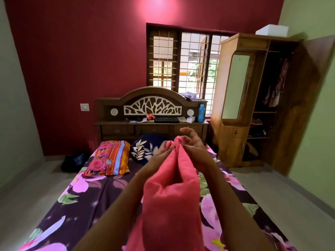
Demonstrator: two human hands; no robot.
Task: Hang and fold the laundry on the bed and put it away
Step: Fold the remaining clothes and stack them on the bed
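Note:
A pink cloth (170,201) hangs doubled over in front of me, above the bed (76,201) with its dark floral sheet. My left hand (159,153) pinches one top corner of the cloth. Right beside it, my right hand (192,144) pinches the other top corner, with its outer fingers spread. The two corners are held together at the top. The lower part of the cloth drops out of view at the bottom edge.
Two pillows lie at the head of the bed: an orange floral pillow (108,157) and a dark blue leaf-print pillow (145,147). A wooden wardrobe (233,109) stands at the right with its door (306,98) open and clothes (277,84) hanging inside. The headboard shelf (150,122) carries a blue bottle (200,113).

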